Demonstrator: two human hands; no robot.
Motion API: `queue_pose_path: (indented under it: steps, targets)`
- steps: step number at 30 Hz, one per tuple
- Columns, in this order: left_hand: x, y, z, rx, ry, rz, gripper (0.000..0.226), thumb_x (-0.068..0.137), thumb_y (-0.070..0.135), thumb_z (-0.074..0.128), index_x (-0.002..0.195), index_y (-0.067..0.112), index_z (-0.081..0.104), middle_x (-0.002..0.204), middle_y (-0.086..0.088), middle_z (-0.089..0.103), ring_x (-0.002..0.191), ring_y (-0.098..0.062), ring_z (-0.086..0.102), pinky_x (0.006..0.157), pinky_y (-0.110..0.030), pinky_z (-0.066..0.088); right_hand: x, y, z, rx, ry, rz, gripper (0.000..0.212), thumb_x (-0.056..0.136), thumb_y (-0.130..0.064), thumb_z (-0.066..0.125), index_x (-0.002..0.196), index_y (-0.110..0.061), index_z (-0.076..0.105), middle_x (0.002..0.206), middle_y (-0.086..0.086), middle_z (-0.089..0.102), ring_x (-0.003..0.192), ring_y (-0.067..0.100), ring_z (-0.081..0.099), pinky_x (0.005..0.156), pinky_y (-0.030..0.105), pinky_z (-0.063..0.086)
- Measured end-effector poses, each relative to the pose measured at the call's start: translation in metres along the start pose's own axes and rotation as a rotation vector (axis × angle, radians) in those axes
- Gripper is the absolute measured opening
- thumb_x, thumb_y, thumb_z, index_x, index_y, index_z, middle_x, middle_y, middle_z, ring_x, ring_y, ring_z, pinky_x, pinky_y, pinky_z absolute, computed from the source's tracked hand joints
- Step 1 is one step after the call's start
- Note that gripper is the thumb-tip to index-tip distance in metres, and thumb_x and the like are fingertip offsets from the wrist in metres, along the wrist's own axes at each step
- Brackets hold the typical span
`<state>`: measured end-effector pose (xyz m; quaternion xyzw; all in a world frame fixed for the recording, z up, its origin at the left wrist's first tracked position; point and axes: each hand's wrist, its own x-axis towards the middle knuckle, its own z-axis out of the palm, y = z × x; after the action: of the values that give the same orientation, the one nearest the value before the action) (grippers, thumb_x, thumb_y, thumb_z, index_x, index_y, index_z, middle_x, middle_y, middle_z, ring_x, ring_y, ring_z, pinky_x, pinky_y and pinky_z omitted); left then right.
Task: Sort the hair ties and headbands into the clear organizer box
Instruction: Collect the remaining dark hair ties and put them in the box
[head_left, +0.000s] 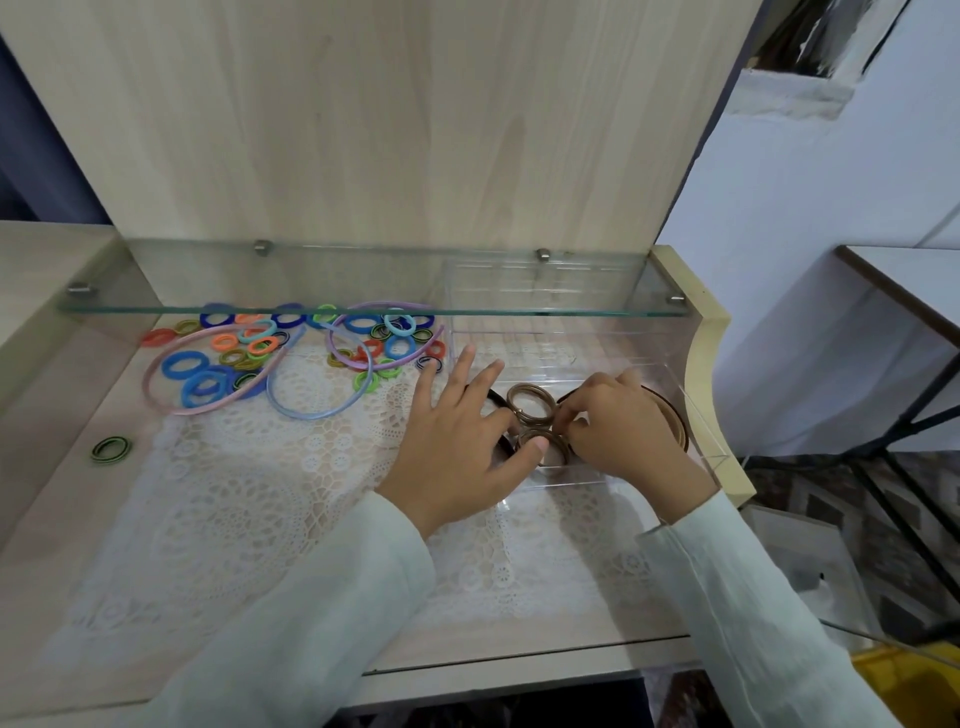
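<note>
Sleeves: pale long sleeves (332, 613) cover both forearms, nearest the viewer, in front of the clear organizer box.
Bench: light wood (47, 519), with a white lace cloth (249, 499) running under the box and out to its left.
Left hand (457, 447): at the box's front left corner; grip spread, outer fingers straight, thumb tip resting on the nearer tan ring.
Right hand (618, 431): inside the box's front part; grip curled, fingertips pinching the tan hair ties.
Tan hair ties (530, 402): two small stacks inside the box, between the hands.
Clear organizer box (706, 457): on the cloth at the bench's right end.
Black headband (497, 400): in the box, partly under the left hand.
Brown headbands (675, 421): against the box's right wall.
Striped green hair tie (110, 449): alone, far left of the box.
Coloured hair ties (228, 364): a loose pile left of the box, mixed with pink (156, 384), blue (311, 413) and purple (363, 307) headbands.
Glass shelf (363, 310): above the box's far half.
</note>
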<state>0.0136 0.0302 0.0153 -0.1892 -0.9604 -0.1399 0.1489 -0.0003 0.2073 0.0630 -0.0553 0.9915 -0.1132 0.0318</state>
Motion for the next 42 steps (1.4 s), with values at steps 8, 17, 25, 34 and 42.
queue_pose_path:
  steps: [8, 17, 25, 34, 42]
  targets:
    - [-0.001, 0.0, 0.004, 0.006, 0.023, 0.009, 0.06, 0.091, 0.067, 0.023, 0.098, 0.033, 0.072, 0.157, 0.001, 0.037, 0.152, -0.023, 0.007, 0.119, -0.057, 0.003, -0.001, 0.001, -0.001, 0.044, 0.006, -0.009, 0.033, 0.086, -0.01, 0.049, 0.085, -0.033, 0.074, 0.114, -0.002, 0.056, 0.11, 0.023, 0.04, 0.092, 0.033, 0.039]
    - [0.005, -0.004, -0.001, -0.07, 0.037, -0.09, 0.054, 0.091, 0.063, 0.018, 0.097, 0.036, 0.065, 0.157, 0.006, 0.035, 0.152, -0.018, 0.007, 0.119, -0.047, -0.004, 0.008, 0.012, 0.008, 0.189, 0.183, 0.032, 0.032, 0.087, -0.01, 0.047, 0.095, -0.027, 0.074, 0.109, -0.001, 0.06, 0.109, 0.025, 0.045, 0.084, 0.03, 0.038]
    - [0.018, -0.006, 0.0, 0.058, 0.172, -0.157, 0.045, 0.088, 0.042, 0.029, 0.092, 0.024, 0.07, 0.105, 0.003, 0.061, 0.098, -0.018, 0.052, 0.085, -0.038, 0.032, 0.023, 0.008, 0.021, 0.105, 0.181, 0.044, 0.039, 0.088, -0.008, 0.044, 0.117, -0.02, 0.067, 0.121, 0.005, 0.056, 0.113, 0.027, 0.042, 0.09, 0.035, 0.039]
    - [0.028, 0.001, 0.0, 0.16, 0.042, -0.15, 0.07, 0.081, 0.044, 0.01, 0.097, 0.022, 0.074, 0.1, -0.001, 0.053, 0.098, -0.022, 0.045, 0.08, -0.037, 0.025, 0.025, 0.003, 0.03, -0.028, 0.225, 0.033, 0.036, 0.087, -0.013, 0.047, 0.114, -0.021, 0.068, 0.117, 0.006, 0.055, 0.11, 0.028, 0.043, 0.089, 0.037, 0.04]
    - [0.034, 0.008, -0.002, 0.169, -0.053, -0.163, 0.084, 0.073, 0.045, -0.004, 0.108, 0.024, 0.07, 0.103, 0.0, 0.044, 0.102, -0.023, 0.038, 0.087, -0.038, 0.027, 0.026, 0.003, 0.032, -0.003, 0.25, 0.032, 0.035, 0.086, -0.011, 0.048, 0.111, -0.019, 0.07, 0.115, 0.006, 0.055, 0.109, 0.029, 0.043, 0.087, 0.038, 0.04]
